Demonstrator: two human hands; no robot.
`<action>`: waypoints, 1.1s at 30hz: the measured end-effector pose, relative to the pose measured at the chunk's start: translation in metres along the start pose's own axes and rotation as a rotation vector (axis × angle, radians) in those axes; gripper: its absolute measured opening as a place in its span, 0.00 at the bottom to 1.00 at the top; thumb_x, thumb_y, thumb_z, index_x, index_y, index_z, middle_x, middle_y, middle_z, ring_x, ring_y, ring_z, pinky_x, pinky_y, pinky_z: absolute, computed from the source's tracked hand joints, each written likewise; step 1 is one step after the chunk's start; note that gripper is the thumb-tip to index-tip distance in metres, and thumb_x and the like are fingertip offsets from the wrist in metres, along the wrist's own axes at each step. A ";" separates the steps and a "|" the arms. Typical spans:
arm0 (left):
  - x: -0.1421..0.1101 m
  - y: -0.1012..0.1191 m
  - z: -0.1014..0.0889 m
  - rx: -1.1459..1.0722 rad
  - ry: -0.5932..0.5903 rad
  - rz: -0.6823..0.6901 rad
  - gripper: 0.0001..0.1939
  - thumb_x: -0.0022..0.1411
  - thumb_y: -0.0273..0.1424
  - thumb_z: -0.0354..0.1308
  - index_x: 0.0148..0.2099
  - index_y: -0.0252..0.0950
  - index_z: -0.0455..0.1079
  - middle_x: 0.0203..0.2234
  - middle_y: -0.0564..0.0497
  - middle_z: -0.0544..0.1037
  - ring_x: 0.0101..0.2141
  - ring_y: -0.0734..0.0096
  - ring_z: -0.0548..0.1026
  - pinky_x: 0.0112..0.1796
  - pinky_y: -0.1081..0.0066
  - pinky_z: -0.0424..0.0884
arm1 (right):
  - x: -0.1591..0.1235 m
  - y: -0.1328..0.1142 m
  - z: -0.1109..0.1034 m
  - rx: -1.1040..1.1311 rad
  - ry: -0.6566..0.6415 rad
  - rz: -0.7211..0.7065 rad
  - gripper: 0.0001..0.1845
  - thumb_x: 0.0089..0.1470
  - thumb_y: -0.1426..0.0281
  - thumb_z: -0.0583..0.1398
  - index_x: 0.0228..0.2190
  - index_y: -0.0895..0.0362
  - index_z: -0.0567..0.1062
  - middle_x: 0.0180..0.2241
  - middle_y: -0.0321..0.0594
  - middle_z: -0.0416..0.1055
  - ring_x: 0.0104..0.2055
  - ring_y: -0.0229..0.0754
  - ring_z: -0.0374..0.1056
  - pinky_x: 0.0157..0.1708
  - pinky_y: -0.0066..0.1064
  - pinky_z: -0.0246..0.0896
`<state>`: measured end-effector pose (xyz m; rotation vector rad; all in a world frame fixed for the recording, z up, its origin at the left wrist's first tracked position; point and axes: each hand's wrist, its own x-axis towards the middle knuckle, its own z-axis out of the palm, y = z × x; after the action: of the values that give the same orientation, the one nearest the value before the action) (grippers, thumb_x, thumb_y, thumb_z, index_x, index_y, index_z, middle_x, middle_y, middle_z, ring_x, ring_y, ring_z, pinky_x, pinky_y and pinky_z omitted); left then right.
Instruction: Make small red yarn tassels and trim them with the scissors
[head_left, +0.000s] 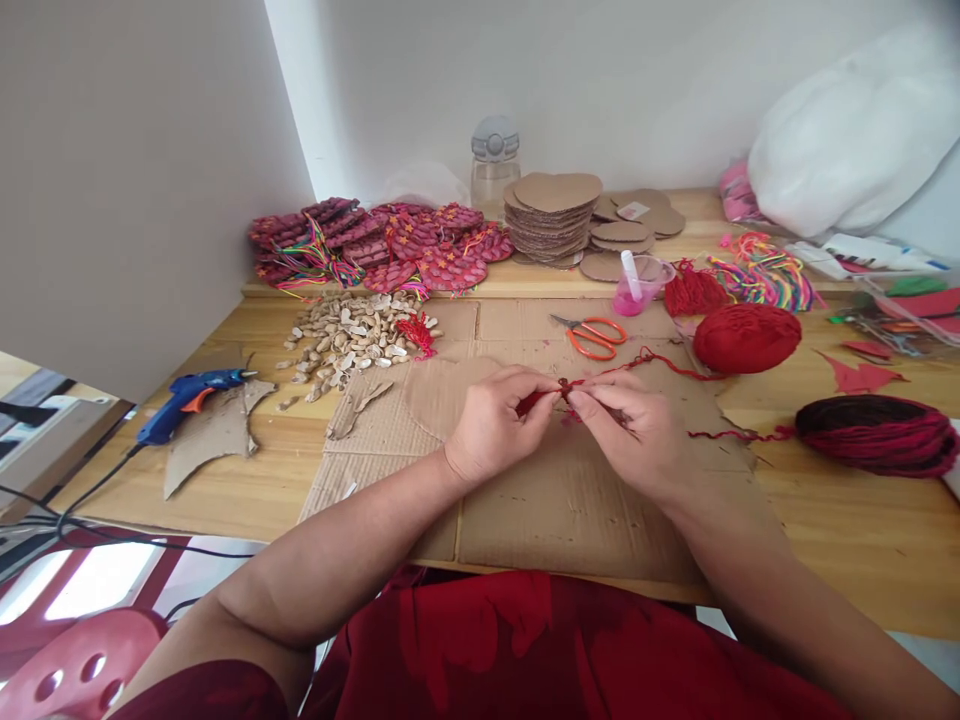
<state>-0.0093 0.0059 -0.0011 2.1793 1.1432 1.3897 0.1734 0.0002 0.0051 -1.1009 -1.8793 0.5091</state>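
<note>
My left hand (pixel 491 425) and my right hand (pixel 637 425) meet over a flat cardboard sheet (pixel 570 500) on the wooden table. Both pinch a small bundle of red yarn (pixel 559 390) between their fingertips. A red strand runs from the bundle up and right to a red yarn ball (pixel 746 337). A second strand leads right to a dark red skein (pixel 877 433). A cardboard heart (pixel 439 395) lies just left of my left hand.
Orange scissors (pixel 596 335) lie beyond my hands. A pile of pale shells (pixel 349 340) and a blue glue gun (pixel 187 395) are at left. Red decorated hearts (pixel 390 245), stacked cardboard hearts (pixel 551 215), a pink cup (pixel 637 285) and coloured cords (pixel 765 270) line the back.
</note>
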 end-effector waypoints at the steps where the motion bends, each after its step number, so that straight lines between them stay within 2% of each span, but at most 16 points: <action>1: -0.001 0.000 0.000 0.004 -0.018 0.016 0.05 0.62 0.23 0.58 0.38 0.33 0.75 0.31 0.49 0.80 0.32 0.74 0.76 0.36 0.74 0.72 | 0.000 0.002 0.002 -0.002 -0.018 0.003 0.08 0.60 0.67 0.61 0.33 0.54 0.81 0.34 0.42 0.75 0.38 0.43 0.72 0.38 0.37 0.68; 5: -0.002 0.002 0.000 0.021 -0.083 0.045 0.06 0.62 0.22 0.56 0.38 0.33 0.74 0.32 0.48 0.80 0.33 0.74 0.76 0.36 0.74 0.72 | 0.000 0.007 0.008 0.104 0.025 0.063 0.06 0.57 0.68 0.63 0.34 0.53 0.82 0.37 0.42 0.77 0.41 0.44 0.73 0.41 0.38 0.70; 8: -0.003 0.002 0.001 0.022 -0.080 0.032 0.06 0.62 0.21 0.56 0.37 0.33 0.74 0.31 0.48 0.80 0.32 0.74 0.75 0.35 0.74 0.72 | 0.000 0.009 0.014 0.322 0.053 0.224 0.05 0.53 0.66 0.66 0.32 0.54 0.80 0.38 0.41 0.77 0.34 0.40 0.73 0.30 0.33 0.71; 10: -0.003 0.002 0.001 0.019 -0.073 0.020 0.06 0.61 0.21 0.57 0.37 0.33 0.75 0.31 0.49 0.80 0.31 0.75 0.75 0.35 0.74 0.71 | -0.001 0.009 0.018 0.467 0.041 0.326 0.07 0.52 0.64 0.67 0.32 0.54 0.78 0.36 0.39 0.76 0.29 0.37 0.70 0.20 0.28 0.68; 13: -0.003 0.003 0.002 0.012 -0.079 -0.002 0.06 0.62 0.22 0.57 0.37 0.33 0.75 0.30 0.49 0.80 0.31 0.75 0.74 0.34 0.74 0.70 | -0.001 0.006 0.021 0.554 0.016 0.353 0.10 0.54 0.61 0.65 0.33 0.55 0.77 0.33 0.38 0.74 0.27 0.35 0.68 0.17 0.25 0.66; 20: -0.002 0.005 0.003 -0.008 -0.072 -0.062 0.06 0.61 0.22 0.58 0.36 0.33 0.76 0.27 0.52 0.79 0.29 0.76 0.73 0.34 0.75 0.69 | 0.000 0.003 0.019 0.505 -0.039 0.406 0.11 0.58 0.60 0.62 0.32 0.56 0.72 0.23 0.32 0.68 0.20 0.32 0.63 0.15 0.23 0.57; 25: -0.002 0.004 0.006 -0.049 -0.109 -0.140 0.06 0.61 0.23 0.59 0.36 0.34 0.77 0.28 0.52 0.81 0.28 0.76 0.74 0.33 0.74 0.69 | -0.001 0.005 0.020 0.318 0.027 0.265 0.06 0.59 0.67 0.60 0.31 0.56 0.73 0.26 0.34 0.70 0.26 0.33 0.66 0.26 0.25 0.61; 28: -0.003 0.002 0.007 -0.096 -0.138 -0.208 0.06 0.61 0.24 0.59 0.36 0.35 0.78 0.30 0.51 0.82 0.29 0.75 0.75 0.34 0.73 0.70 | -0.003 0.006 0.020 0.238 0.036 0.225 0.06 0.60 0.69 0.59 0.31 0.56 0.73 0.26 0.34 0.70 0.25 0.33 0.65 0.26 0.26 0.60; 33: -0.004 -0.003 0.009 -0.187 -0.197 -0.309 0.07 0.62 0.29 0.59 0.38 0.37 0.79 0.30 0.51 0.82 0.30 0.74 0.76 0.34 0.73 0.70 | -0.003 0.013 0.022 0.310 0.040 0.246 0.05 0.58 0.68 0.60 0.31 0.55 0.74 0.27 0.35 0.72 0.27 0.35 0.66 0.28 0.28 0.60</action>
<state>-0.0034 0.0060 -0.0095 1.8686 1.1659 1.0786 0.1617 0.0066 -0.0171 -1.1260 -1.5731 0.8796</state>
